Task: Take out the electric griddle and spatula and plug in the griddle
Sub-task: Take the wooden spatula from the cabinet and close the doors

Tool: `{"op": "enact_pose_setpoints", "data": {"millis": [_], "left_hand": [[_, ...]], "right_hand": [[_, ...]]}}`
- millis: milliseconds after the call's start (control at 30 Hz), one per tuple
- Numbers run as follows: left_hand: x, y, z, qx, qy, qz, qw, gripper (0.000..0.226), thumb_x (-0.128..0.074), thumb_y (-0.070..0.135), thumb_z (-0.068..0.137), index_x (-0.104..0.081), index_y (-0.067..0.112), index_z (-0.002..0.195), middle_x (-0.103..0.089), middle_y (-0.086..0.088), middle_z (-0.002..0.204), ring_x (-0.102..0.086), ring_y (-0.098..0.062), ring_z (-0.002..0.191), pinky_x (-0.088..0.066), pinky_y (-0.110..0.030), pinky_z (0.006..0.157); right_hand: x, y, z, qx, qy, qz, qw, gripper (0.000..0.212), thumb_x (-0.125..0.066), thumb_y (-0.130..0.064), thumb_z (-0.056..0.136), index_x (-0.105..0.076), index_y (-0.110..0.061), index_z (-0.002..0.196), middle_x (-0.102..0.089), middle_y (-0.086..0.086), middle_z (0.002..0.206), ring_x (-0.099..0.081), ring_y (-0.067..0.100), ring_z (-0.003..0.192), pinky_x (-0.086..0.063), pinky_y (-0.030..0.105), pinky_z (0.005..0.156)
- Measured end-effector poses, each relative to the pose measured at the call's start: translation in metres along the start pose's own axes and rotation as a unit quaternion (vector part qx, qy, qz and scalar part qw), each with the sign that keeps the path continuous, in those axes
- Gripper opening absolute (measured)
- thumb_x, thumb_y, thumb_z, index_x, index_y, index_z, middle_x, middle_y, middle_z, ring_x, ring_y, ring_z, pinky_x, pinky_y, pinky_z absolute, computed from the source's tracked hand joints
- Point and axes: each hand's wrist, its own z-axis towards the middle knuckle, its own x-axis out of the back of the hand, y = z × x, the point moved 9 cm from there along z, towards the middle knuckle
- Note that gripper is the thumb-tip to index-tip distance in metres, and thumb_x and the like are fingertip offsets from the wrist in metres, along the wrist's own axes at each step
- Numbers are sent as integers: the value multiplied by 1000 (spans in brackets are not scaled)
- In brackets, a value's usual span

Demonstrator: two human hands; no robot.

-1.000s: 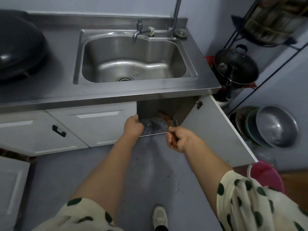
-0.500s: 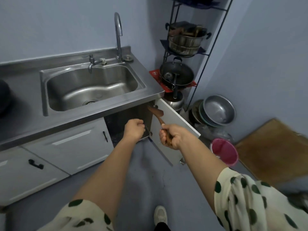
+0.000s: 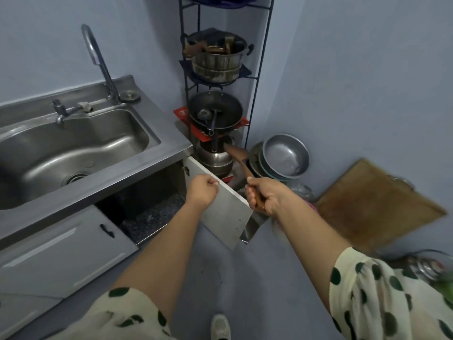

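Observation:
My right hand (image 3: 263,198) is closed around the handle of a brown wooden spatula (image 3: 237,154). Its blade points up and away, in front of the steel pot on the rack's bottom shelf. My left hand (image 3: 203,191) is a closed fist against the inner face of the open white cabinet door (image 3: 225,217), close to its top edge; I see nothing in it. The under-sink cabinet (image 3: 149,212) stands open, showing a dark speckled floor and a dark shape at the back left. No electric griddle is recognisable in view.
The steel sink (image 3: 73,148) with a tall faucet (image 3: 98,60) is at left. A black wire rack (image 3: 215,69) with pots and a wok (image 3: 215,111) fills the corner. Metal basins (image 3: 285,155) and a wooden board (image 3: 377,207) lean on the right wall.
My right hand drew the spatula out of the cabinet and carried it right, past the open door. My left hand left the cabinet opening and came to the door. The view swung right.

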Motion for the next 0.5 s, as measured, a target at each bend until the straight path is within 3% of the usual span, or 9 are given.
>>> {"op": "enact_pose_setpoints", "data": {"millis": [133, 300, 500], "left_hand": [[-49, 9, 32, -32, -28, 69, 997, 18, -53, 12, 91, -70, 8, 95, -69, -12, 93, -65, -26, 92, -54, -41, 88], [-109, 0, 67, -73, -80, 198, 974, 25, -48, 13, 96, -68, 9, 110, -67, -12, 110, -61, -24, 100, -48, -33, 89], [-167, -10, 86, -133, -175, 384, 897, 23, -43, 16, 97, -60, 11, 111, -63, -11, 111, -60, -26, 101, -49, -41, 94]], "right_hand": [[36, -16, 30, -5, 29, -9, 1000, 32, -47, -21, 100, -49, -12, 69, -42, -1, 55, -37, 8, 39, -33, 14, 31], [66, -18, 77, -26, 39, -19, 999, 31, -49, -23, 99, -52, -13, 69, -46, -3, 44, -41, 8, 31, -35, 15, 31], [89, -9, 119, -64, 53, -33, 996, 23, -55, -24, 95, -57, -12, 76, -51, -2, 42, -45, 10, 31, -40, 16, 35]]}}
